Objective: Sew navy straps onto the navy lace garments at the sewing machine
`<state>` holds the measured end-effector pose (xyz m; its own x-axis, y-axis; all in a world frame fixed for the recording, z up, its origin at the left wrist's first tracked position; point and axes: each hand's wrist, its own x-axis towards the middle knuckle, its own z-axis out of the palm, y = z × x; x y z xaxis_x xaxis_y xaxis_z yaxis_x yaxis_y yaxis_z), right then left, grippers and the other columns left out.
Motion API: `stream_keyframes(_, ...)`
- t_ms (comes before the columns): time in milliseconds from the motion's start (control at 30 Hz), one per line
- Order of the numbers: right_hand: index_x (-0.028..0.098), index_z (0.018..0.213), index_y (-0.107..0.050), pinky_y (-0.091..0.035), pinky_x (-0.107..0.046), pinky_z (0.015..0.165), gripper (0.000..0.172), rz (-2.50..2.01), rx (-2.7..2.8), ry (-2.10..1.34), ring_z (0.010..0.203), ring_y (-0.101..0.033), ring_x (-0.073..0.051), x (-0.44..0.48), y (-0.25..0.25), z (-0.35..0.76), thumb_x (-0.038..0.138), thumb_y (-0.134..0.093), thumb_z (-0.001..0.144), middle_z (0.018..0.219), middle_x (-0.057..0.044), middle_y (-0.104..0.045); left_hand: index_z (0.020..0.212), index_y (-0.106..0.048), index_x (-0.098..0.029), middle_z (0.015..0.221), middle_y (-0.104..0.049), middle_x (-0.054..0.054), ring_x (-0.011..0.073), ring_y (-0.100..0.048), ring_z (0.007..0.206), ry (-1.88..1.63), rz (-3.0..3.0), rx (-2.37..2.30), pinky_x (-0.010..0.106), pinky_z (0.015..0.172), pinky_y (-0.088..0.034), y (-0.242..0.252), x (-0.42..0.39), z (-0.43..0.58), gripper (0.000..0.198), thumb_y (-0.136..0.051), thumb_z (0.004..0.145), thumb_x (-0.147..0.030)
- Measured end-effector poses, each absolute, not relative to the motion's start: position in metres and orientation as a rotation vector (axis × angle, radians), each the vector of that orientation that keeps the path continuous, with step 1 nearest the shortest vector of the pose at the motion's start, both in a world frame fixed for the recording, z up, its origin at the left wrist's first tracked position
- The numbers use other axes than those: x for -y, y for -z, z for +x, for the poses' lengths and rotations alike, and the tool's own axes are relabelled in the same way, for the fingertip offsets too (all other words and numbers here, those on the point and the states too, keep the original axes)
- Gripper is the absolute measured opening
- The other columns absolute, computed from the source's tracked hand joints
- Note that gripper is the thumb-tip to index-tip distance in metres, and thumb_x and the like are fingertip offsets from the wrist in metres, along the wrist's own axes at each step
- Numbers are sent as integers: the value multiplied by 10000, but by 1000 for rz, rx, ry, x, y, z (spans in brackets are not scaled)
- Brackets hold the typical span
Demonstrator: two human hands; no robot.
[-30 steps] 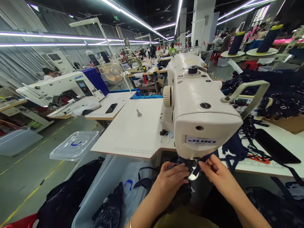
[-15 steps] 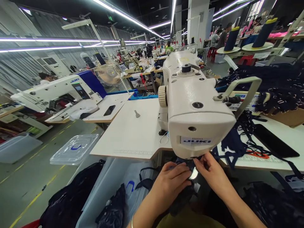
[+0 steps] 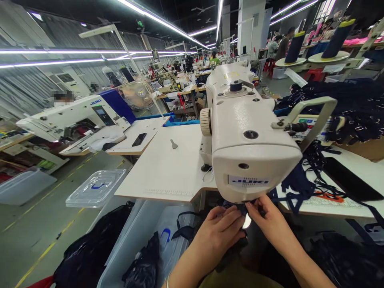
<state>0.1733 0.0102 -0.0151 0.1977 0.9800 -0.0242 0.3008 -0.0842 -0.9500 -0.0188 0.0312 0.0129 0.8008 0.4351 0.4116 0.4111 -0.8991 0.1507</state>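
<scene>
A white JUKI sewing machine (image 3: 255, 160) stands in front of me, its head overhanging both hands. Dark navy garment fabric (image 3: 235, 252) lies beneath the head and hangs toward my lap. My left hand (image 3: 220, 232) grips the fabric on the left side, fingers bent together over it. Just right of that, my right hand (image 3: 265, 216) pinches the fabric's edge close under the machine head. The needle and presser foot are hidden by the head. A small bright patch shows between the hands.
Left is the white table (image 3: 168, 168) with a metal key-like piece (image 3: 173, 144). Below it, a clear plastic bin (image 3: 115, 256) holds dark garments. Navy straps (image 3: 297, 186), orange scissors (image 3: 330, 196) and a black phone (image 3: 351, 180) lie right. Thread cones (image 3: 295, 48) stand behind.
My left hand has shifted slightly right, closer to the right hand, and a white tag below it is no longer visible. My right hand keeps nearly the same place. The view has turned slightly.
</scene>
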Motion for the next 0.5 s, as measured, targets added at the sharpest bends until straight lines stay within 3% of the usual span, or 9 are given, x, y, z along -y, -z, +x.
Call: stream_keyframes(500, 252, 734, -427, -416, -263, 553, 239, -1593, 1256, -895, 598, -458, -152, -10, 19, 171, 440, -525, 846, 630, 47, -407, 1252, -532, -167, 1202, -638, 41, 146, -536, 1205, -655, 2959, -668, 276, 1027, -392, -13, -33, -20, 274, -418, 1009, -220)
